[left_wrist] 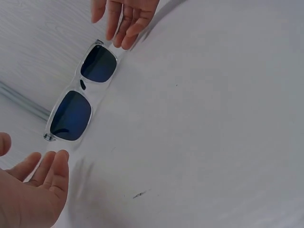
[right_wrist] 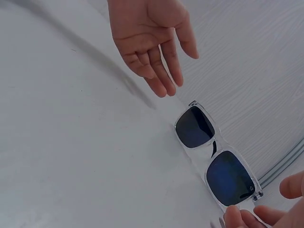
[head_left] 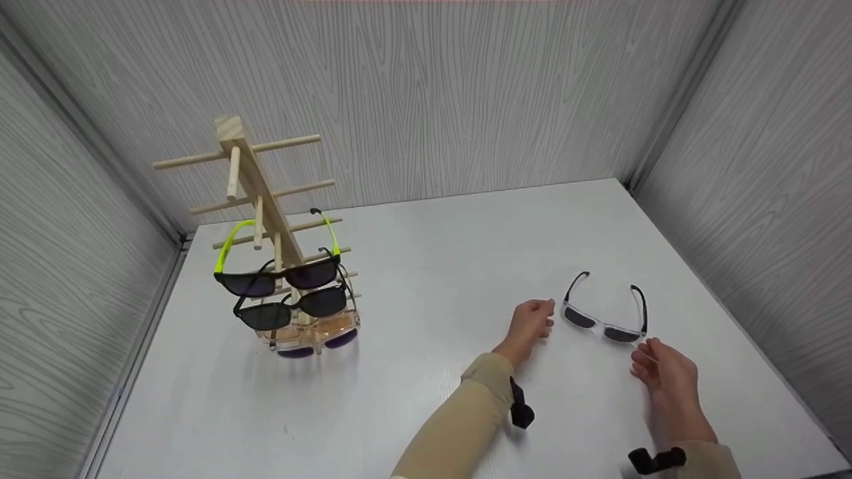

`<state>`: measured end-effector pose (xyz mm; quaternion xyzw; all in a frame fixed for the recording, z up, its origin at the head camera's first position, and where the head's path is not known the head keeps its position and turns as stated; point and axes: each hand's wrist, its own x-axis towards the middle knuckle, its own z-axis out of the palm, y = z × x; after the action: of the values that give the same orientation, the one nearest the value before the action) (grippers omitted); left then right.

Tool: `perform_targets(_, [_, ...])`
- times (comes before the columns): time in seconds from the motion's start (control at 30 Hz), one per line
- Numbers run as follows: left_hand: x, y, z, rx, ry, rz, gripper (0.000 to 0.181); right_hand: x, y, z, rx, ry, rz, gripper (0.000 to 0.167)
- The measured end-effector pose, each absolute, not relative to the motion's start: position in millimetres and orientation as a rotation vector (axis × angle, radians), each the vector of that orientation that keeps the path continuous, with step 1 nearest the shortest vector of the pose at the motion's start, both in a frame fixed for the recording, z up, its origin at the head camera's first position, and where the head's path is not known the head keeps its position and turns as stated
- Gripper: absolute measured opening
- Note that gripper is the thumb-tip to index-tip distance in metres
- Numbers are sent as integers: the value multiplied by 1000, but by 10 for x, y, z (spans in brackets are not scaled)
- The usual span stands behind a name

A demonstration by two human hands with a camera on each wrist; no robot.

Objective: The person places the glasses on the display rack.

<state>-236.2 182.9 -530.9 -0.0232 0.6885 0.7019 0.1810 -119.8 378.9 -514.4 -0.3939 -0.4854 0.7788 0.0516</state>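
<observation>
A pair of sunglasses (head_left: 601, 324) with a clear frame, dark lenses and black temple tips stands on the white table, temples unfolded and pointing away from me. My left hand (head_left: 531, 322) is just left of the frame, its fingers relaxed and a small gap away in the left wrist view. At the other end, my right hand (head_left: 669, 372) has its fingertips close to the right hinge; whether they touch it I cannot tell. Both wrist views show the dark bluish lenses (left_wrist: 71, 115) between the two hands, and neither hand holds anything.
On the left stands a wooden display rack (head_left: 266, 193) with pegs sticking out. Its lower pegs carry black sunglasses with yellow-green temples (head_left: 229, 246), black sunglasses (head_left: 266, 316) and clear-framed ones (head_left: 346, 326). Grey wood-grain panels (head_left: 426, 100) enclose the table (head_left: 426, 266).
</observation>
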Motion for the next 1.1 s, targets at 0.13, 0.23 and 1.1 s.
perform_targets(0.13, [-2401, 1859, -5355, -86, 1925, 1984, 27, -1234, 3799, -5162, -1192, -1514, 2356, 39])
perform_targets(0.23, [-2405, 1877, -5381, -93, 1906, 1985, 28, -1243, 3800, -5192, -1184, -1541, 2353, 37])
perform_targets(1.1, [-2473, 2006, -5360, -34, 1936, 1850, 26, -1356, 3795, -5184, -1085, -1750, 2272, 33])
